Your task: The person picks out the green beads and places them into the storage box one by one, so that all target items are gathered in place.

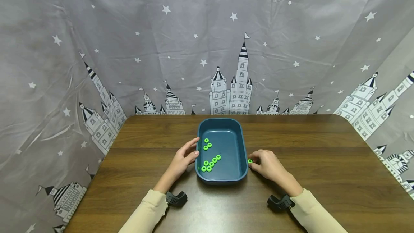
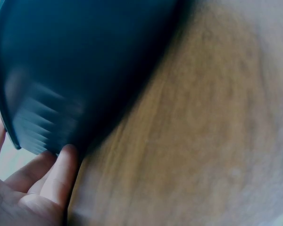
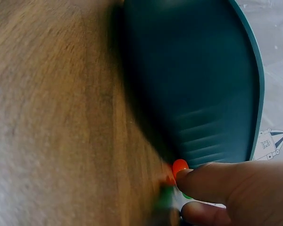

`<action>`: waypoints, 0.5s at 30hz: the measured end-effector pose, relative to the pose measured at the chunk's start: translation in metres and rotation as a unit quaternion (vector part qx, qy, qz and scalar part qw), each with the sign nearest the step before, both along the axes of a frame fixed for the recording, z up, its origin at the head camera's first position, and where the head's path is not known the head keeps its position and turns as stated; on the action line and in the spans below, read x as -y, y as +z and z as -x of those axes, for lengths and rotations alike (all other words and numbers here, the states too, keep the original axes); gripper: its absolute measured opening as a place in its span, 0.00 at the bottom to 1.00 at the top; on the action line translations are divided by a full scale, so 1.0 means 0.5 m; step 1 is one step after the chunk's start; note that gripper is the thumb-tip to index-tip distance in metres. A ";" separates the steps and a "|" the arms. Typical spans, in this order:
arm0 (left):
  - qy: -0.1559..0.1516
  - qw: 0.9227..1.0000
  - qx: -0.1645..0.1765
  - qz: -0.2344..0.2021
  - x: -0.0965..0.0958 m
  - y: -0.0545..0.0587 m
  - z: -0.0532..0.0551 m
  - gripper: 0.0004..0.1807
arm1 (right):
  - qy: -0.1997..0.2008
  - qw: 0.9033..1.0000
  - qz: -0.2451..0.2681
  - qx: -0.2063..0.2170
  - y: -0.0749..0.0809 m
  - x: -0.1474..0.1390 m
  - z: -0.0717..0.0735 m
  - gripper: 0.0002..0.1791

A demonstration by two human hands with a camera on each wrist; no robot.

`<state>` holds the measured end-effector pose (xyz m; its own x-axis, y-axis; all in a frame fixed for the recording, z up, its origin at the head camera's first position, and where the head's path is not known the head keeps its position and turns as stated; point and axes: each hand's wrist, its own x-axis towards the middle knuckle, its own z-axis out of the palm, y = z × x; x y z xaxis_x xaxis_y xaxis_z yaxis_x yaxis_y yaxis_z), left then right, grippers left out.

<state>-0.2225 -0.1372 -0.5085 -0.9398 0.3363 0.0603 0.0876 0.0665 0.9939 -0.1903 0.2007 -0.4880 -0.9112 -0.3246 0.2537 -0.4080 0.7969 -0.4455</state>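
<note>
A dark blue tray (image 1: pixel 221 181) holds several bright green rings (image 1: pixel 211 164) on its left side. My left hand (image 1: pixel 183 157) rests against the tray's left wall with fairly straight fingers. In the left wrist view, those fingers (image 2: pixel 61 176) touch the wall's outside. Just outside the tray's right wall, my right hand (image 1: pixel 266 163) pinches a green ring (image 1: pixel 250 161) between thumb and fingers. The right wrist view has an orange-red piece (image 3: pixel 180 165) at the fingertip, with a bit of green below; its shape is partly hidden.
The tray stands on a brown wooden table (image 1: pixel 155 132) near its back edge. Behind hangs a grey curtain (image 1: pixel 145 39) printed with castles and stars. Black bands (image 1: pixel 177 199) circle both wrists over cream sleeves.
</note>
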 end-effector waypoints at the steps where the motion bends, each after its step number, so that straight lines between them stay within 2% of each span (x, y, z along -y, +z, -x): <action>1: 0.001 1.000 0.001 -0.001 0.000 0.000 0.000 0.31 | 0.000 1.000 0.000 0.000 0.000 0.000 0.000 0.06; 8: 0.005 1.000 0.005 0.005 -0.001 0.001 0.000 0.31 | -0.006 1.000 0.007 -0.002 0.014 -0.005 0.005 0.05; 15: 0.004 1.000 0.007 0.004 0.000 -0.002 0.000 0.31 | -0.025 0.999 0.028 -0.004 0.052 -0.010 0.019 0.05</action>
